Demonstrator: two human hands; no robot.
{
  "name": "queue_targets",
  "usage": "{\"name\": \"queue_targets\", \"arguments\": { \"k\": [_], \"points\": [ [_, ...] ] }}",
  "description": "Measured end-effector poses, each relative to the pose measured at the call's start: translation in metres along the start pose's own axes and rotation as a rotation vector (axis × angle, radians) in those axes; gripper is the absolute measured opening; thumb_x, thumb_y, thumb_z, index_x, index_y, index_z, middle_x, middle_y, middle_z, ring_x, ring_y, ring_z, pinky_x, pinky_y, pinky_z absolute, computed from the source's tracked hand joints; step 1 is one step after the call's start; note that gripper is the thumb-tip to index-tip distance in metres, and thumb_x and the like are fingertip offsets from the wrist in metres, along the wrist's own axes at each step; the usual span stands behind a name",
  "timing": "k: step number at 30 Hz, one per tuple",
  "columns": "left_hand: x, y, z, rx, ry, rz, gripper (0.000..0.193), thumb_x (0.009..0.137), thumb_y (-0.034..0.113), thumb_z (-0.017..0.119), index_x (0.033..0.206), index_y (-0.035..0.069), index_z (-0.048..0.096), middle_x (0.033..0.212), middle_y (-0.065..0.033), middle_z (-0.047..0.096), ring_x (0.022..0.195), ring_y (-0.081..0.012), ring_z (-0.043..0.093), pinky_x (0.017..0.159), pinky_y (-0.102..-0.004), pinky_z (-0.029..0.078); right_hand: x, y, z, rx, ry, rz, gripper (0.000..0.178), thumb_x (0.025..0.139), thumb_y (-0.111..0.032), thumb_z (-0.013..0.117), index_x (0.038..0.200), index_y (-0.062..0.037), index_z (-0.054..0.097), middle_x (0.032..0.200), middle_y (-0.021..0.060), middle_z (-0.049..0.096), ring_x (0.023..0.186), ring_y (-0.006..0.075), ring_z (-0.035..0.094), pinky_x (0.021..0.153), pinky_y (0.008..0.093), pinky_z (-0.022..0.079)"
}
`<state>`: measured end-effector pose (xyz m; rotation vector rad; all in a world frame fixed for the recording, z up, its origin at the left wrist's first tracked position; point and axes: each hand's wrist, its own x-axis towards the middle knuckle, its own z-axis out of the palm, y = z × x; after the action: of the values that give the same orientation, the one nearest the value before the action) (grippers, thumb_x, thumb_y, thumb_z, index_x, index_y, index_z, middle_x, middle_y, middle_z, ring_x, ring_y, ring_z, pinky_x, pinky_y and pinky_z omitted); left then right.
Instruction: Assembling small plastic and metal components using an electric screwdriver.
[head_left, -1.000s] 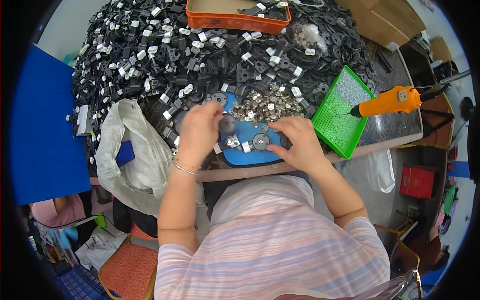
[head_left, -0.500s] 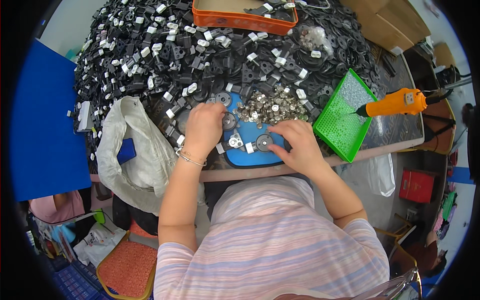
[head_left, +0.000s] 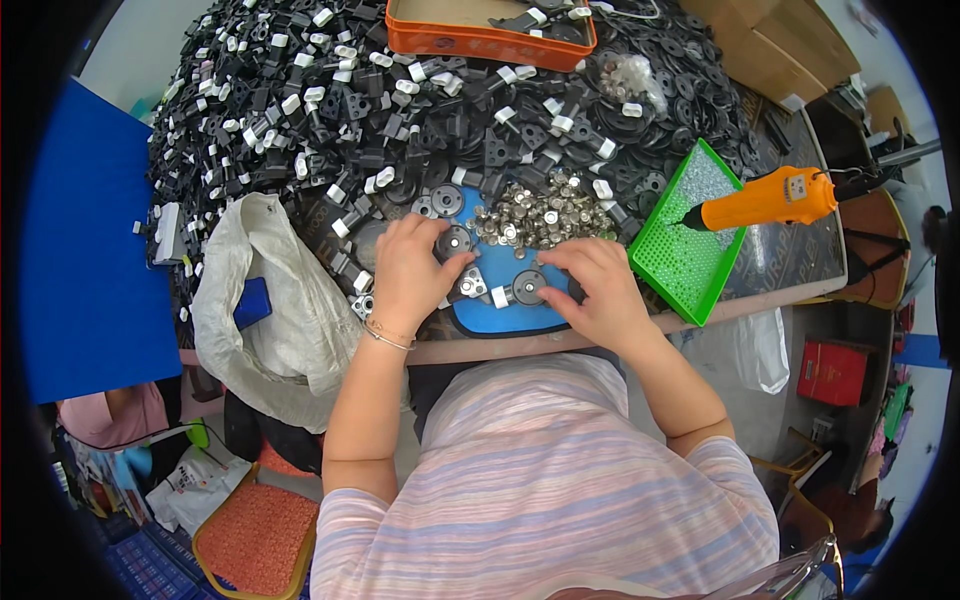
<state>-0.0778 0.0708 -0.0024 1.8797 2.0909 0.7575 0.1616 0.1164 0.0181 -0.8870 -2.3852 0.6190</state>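
Observation:
On the blue mat [head_left: 490,318] lie several black round discs with metal centres. My left hand [head_left: 408,272] has its thumb and fingers closed round the edge of one black disc [head_left: 455,241]. Just beyond it sits another black disc [head_left: 446,200]. A metal-plated part [head_left: 471,281] lies below my left thumb. My right hand [head_left: 603,292] is open, thumb and index finger apart, the thumb beside a black disc [head_left: 527,287] with a white block [head_left: 500,296] attached. A heap of small silver metal caps [head_left: 555,212] lies beyond the right fingers.
A large pile of black parts with white ends [head_left: 330,110] covers the table's far side, around an orange tin [head_left: 490,42]. Right of my hands are a green tray [head_left: 655,245] of small pieces and a hanging orange electric screwdriver [head_left: 770,205]. A white sack [head_left: 235,330] stands left.
My left hand has shifted slightly, its thumb now apart from the fingers across the disc's edge. The screwdriver has swung left over the green tray. My right hand has barely moved.

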Motion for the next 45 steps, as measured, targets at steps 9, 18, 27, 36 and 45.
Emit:
{"name": "queue_targets", "arguments": {
  "k": [9, 18, 27, 36, 45],
  "points": [
    [0.0, -0.002, 0.001, -0.059, -0.003, -0.001, 0.038, 0.063, 0.022, 0.08, 0.092, 0.004, 0.065, 0.091, -0.0095, 0.059, 0.091, -0.0294, 0.055, 0.079, -0.0386, 0.042, 0.013, 0.032, -0.024, -0.138, 0.152, 0.122, 0.034, 0.072, -0.005, 0.069, 0.106, -0.0057, 0.06, 0.102, 0.013, 0.06, 0.097, 0.0336, 0.056, 0.084, 0.0398, 0.046],
    [-0.008, -0.003, -0.011, -0.085, 0.193, 0.002, 0.036, 0.067, 0.021, 0.078, 0.094, 0.004, 0.063, 0.093, -0.0097, 0.06, 0.089, -0.0298, 0.056, 0.078, -0.0382, 0.042, 0.037, 0.084, -0.055, -0.622, -0.122, 0.519, 0.043, 0.067, -0.018, 0.07, 0.107, -0.0065, 0.061, 0.11, 0.0092, 0.057, 0.11, 0.0272, 0.052, 0.09, 0.046, 0.041],
    [-0.014, 0.006, -0.015, -0.175, 0.224, -0.012, 0.027, 0.07, 0.017, 0.075, 0.09, 0.003, 0.063, 0.091, -0.0097, 0.061, 0.087, -0.0291, 0.056, 0.078, -0.0369, 0.042, 0.058, 0.091, -0.062, -0.778, -0.317, 0.591, 0.019, 0.061, -0.023, 0.074, 0.078, -0.0148, 0.071, 0.102, 0.0045, 0.061, 0.104, 0.0226, 0.052, 0.086, 0.0431, 0.038],
    [-0.018, 0.012, -0.02, -0.242, 0.252, 0.034, 0.025, 0.069, 0.014, 0.075, 0.089, 0.003, 0.063, 0.09, -0.0105, 0.061, 0.084, -0.0297, 0.057, 0.075, -0.0361, 0.044, 0.045, 0.089, -0.075, -0.591, 0.008, 0.458, 0.014, 0.071, -0.02, 0.072, 0.08, -0.0096, 0.069, 0.083, 0.0062, 0.064, 0.085, 0.0258, 0.061, 0.076, 0.0396, 0.046],
    [-0.041, 0.045, -0.009, -0.436, 0.106, 0.151, 0.045, 0.064, 0.021, 0.081, 0.099, 0.003, 0.061, 0.094, -0.0124, 0.061, 0.085, -0.0302, 0.058, 0.074, -0.0368, 0.048, 0.014, -0.004, 0.011, 0.744, -0.096, 0.508, 0.023, 0.081, -0.003, 0.068, 0.102, -0.0027, 0.058, 0.074, -0.0009, 0.062, 0.064, 0.0026, 0.056, 0.057, 0.0173, 0.045]
  ]
}}
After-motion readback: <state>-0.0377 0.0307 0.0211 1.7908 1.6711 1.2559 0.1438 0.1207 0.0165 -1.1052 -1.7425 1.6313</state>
